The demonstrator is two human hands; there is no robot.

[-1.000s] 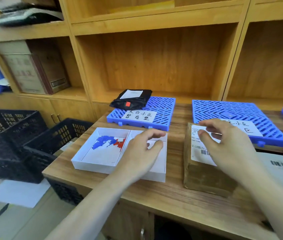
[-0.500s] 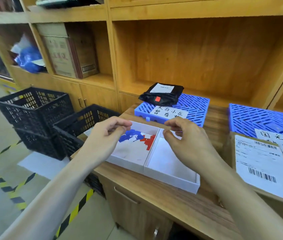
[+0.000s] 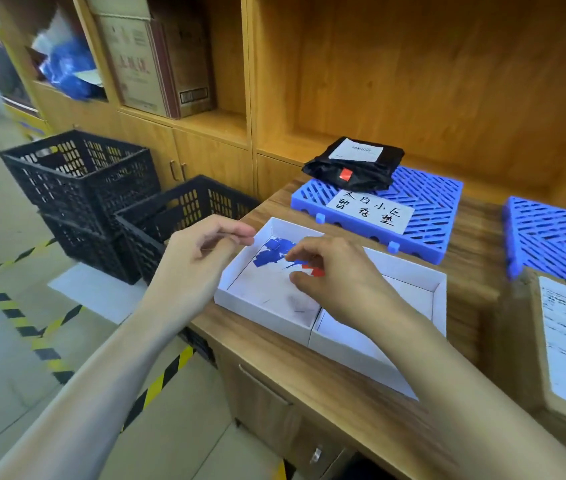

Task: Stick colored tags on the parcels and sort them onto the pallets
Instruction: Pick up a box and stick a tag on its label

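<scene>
A white two-compartment tray (image 3: 437,289) lies on the wooden counter. Its left compartment holds blue tags (image 3: 271,252) and red tags (image 3: 316,270). My right hand (image 3: 340,282) hovers over them, curled fingertips touching the pile, thumb apart below. My left hand (image 3: 198,261) pinches the tray's left rim between thumb and forefinger. A black bagged parcel (image 3: 357,169) with a red tag lies on the left blue pallet (image 3: 427,209), which bears a handwritten label. A cardboard parcel (image 3: 517,344) with a shipping label sits at the right edge, in front of a second blue pallet (image 3: 551,237).
Black plastic crates (image 3: 80,188) stand on the floor left of the counter (image 3: 274,344), beside yellow-black floor tape. Wooden shelving rises behind the pallets, with a carton and a blue bag at upper left.
My view has swung left and closer to the tray. My right hand left the cardboard parcel and moved down onto the tags. My left hand shifted to the tray's left rim.
</scene>
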